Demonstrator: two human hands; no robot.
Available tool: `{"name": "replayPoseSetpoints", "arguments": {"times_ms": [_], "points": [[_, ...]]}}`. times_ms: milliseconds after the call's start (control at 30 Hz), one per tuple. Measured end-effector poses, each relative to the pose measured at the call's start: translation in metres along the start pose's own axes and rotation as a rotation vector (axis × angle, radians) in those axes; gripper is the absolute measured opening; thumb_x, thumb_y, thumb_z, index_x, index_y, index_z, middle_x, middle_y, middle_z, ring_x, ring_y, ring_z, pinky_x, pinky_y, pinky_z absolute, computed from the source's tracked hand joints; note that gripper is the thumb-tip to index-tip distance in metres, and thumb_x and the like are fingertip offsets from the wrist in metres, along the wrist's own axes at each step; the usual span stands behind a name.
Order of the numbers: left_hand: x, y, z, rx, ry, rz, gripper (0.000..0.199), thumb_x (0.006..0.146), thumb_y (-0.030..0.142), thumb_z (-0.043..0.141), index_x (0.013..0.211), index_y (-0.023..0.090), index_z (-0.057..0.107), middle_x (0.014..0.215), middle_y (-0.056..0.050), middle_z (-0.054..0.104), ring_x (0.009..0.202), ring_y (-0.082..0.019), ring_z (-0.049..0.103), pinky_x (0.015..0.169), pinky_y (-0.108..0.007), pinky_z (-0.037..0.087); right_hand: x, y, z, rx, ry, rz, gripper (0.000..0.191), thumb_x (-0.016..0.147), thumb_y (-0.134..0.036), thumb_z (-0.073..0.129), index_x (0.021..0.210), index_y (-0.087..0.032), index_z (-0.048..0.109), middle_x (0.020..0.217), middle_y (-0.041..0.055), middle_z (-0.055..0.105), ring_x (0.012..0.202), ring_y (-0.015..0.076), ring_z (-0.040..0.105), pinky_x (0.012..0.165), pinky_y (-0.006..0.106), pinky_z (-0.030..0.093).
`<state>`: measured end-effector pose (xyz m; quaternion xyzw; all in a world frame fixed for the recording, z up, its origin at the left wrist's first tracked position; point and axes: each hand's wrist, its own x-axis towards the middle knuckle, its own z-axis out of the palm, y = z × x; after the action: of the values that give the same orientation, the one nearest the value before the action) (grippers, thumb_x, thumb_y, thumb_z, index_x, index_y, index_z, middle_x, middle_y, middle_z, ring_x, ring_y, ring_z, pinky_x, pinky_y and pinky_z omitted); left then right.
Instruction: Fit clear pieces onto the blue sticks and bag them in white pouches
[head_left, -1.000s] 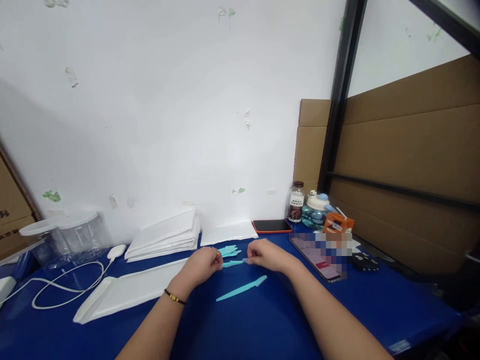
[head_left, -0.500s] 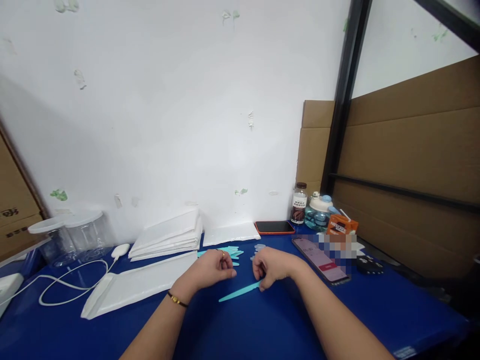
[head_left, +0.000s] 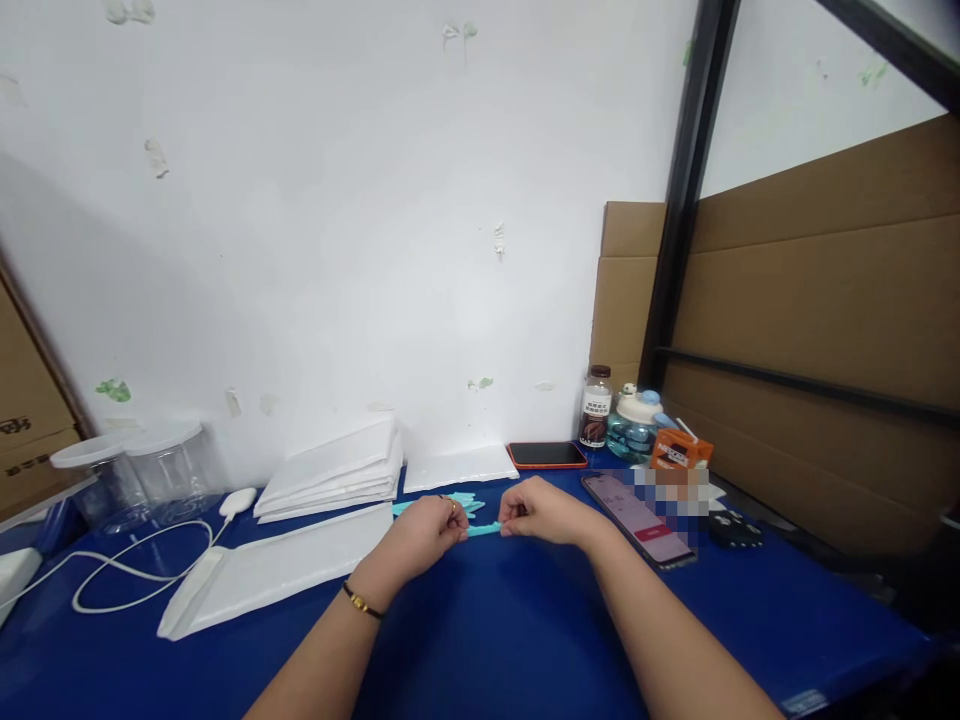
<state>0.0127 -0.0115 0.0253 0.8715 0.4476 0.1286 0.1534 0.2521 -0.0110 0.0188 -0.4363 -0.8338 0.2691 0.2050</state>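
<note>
A flat, tapered teal plastic strip [head_left: 484, 529] spans the small gap between my hands, just above the blue table [head_left: 480, 620]. The fingers of my left hand [head_left: 431, 530] are closed at its left end. At the other end, my right hand [head_left: 532, 512] pinches the strip between thumb and fingers. Both tips of the strip are covered by the fingers. Beyond my left hand lies a loose pile of similar teal strips [head_left: 466, 500], partly hidden by that hand. A long white padded envelope [head_left: 285, 565] lies flat to the left of my left wrist.
Behind are a stack of white envelopes [head_left: 330, 470], another envelope [head_left: 461, 467] and an orange-edged phone [head_left: 547, 455]. To the right lie a second phone [head_left: 637, 515], a bottle [head_left: 596, 410] and a jug [head_left: 634, 425]. Clear containers [head_left: 172, 470] and a white cable [head_left: 142, 570] are left.
My right hand has lifted the strip away from me and turned it nearly level. My left hand has closed on its other end. Clear pieces by the right hand are now hidden.
</note>
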Motion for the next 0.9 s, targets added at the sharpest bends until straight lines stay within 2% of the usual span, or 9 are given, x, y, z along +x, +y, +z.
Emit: {"name": "replayPoseSetpoints", "arguments": {"times_ms": [100, 167, 233, 333, 400, 500, 633, 900], "points": [[-0.005, -0.011, -0.017, 0.044, 0.097, -0.074, 0.014, 0.076, 0.025, 0.045, 0.075, 0.019, 0.058, 0.071, -0.001, 0.06, 0.065, -0.013, 0.051, 0.059, -0.022, 0.033, -0.005, 0.012, -0.015, 0.059, 0.156, 0.066, 0.015, 0.07, -0.028, 0.06, 0.071, -0.014, 0.066, 0.062, 0.0013, 0.063, 0.055, 0.0109, 0.054, 0.049, 0.018, 0.037], [-0.008, -0.017, -0.024, -0.029, 0.132, -0.136, 0.015, 0.078, 0.028, 0.042, 0.078, 0.019, 0.054, 0.07, 0.0, 0.059, 0.064, -0.014, 0.051, 0.058, -0.023, 0.033, -0.007, 0.018, -0.023, 0.113, 0.278, 0.115, 0.021, 0.071, -0.034, 0.061, 0.073, -0.013, 0.066, 0.058, 0.0011, 0.061, 0.05, 0.0107, 0.053, 0.048, 0.019, 0.037], [-0.009, -0.02, -0.026, -0.172, 0.117, -0.137, 0.017, 0.081, 0.031, 0.037, 0.082, 0.02, 0.05, 0.07, 0.001, 0.058, 0.062, -0.013, 0.051, 0.057, -0.023, 0.035, -0.007, 0.019, -0.027, 0.207, 0.35, 0.133, 0.028, 0.07, -0.039, 0.062, 0.078, -0.013, 0.066, 0.057, 0.0007, 0.06, 0.045, 0.0098, 0.051, 0.048, 0.021, 0.038], [-0.008, -0.018, -0.021, -0.314, 0.087, -0.072, 0.018, 0.083, 0.034, 0.034, 0.084, 0.02, 0.046, 0.069, 0.003, 0.055, 0.06, -0.011, 0.05, 0.059, -0.022, 0.037, -0.002, 0.012, -0.021, 0.381, 0.326, 0.088, 0.036, 0.07, -0.043, 0.062, 0.088, -0.012, 0.066, 0.06, 0.0017, 0.061, 0.051, 0.0116, 0.054, 0.052, 0.023, 0.042], [-0.007, -0.015, -0.017, -0.304, 0.104, -0.05, 0.018, 0.083, 0.034, 0.035, 0.083, 0.02, 0.046, 0.068, 0.004, 0.053, 0.06, -0.011, 0.047, 0.06, -0.022, 0.036, 0.002, 0.007, -0.013, 0.463, 0.289, 0.048, 0.039, 0.069, -0.044, 0.063, 0.089, -0.012, 0.066, 0.06, 0.002, 0.061, 0.056, 0.0129, 0.056, 0.055, 0.023, 0.043], [-0.006, -0.012, -0.016, -0.251, 0.133, -0.045, 0.017, 0.083, 0.033, 0.036, 0.081, 0.02, 0.047, 0.067, 0.004, 0.052, 0.061, -0.011, 0.044, 0.06, -0.022, 0.035, 0.008, 0.004, -0.003, 0.526, 0.276, 0.02, 0.038, 0.067, -0.044, 0.065, 0.086, -0.012, 0.066, 0.062, 0.0017, 0.06, 0.054, 0.0117, 0.055, 0.053, 0.023, 0.043], [-0.007, -0.013, -0.017, -0.219, 0.137, -0.037, 0.016, 0.082, 0.031, 0.036, 0.081, 0.02, 0.047, 0.068, 0.003, 0.051, 0.062, -0.011, 0.042, 0.06, -0.022, 0.033, 0.011, 0.007, 0.002, 0.546, 0.265, 0.003, 0.035, 0.067, -0.043, 0.066, 0.083, -0.011, 0.066, 0.06, 0.0004, 0.058, 0.05, 0.01, 0.053, 0.051, 0.022, 0.043], [-0.006, -0.017, -0.017, -0.201, 0.131, -0.058, 0.016, 0.082, 0.031, 0.036, 0.081, 0.02, 0.049, 0.068, 0.003, 0.051, 0.063, -0.012, 0.044, 0.059, -0.022, 0.033, 0.009, 0.003, -0.001, 0.502, 0.277, 0.023, 0.04, 0.066, -0.047, 0.066, 0.083, -0.011, 0.065, 0.062, 0.0007, 0.058, 0.052, 0.0101, 0.053, 0.053, 0.023, 0.045]]}}
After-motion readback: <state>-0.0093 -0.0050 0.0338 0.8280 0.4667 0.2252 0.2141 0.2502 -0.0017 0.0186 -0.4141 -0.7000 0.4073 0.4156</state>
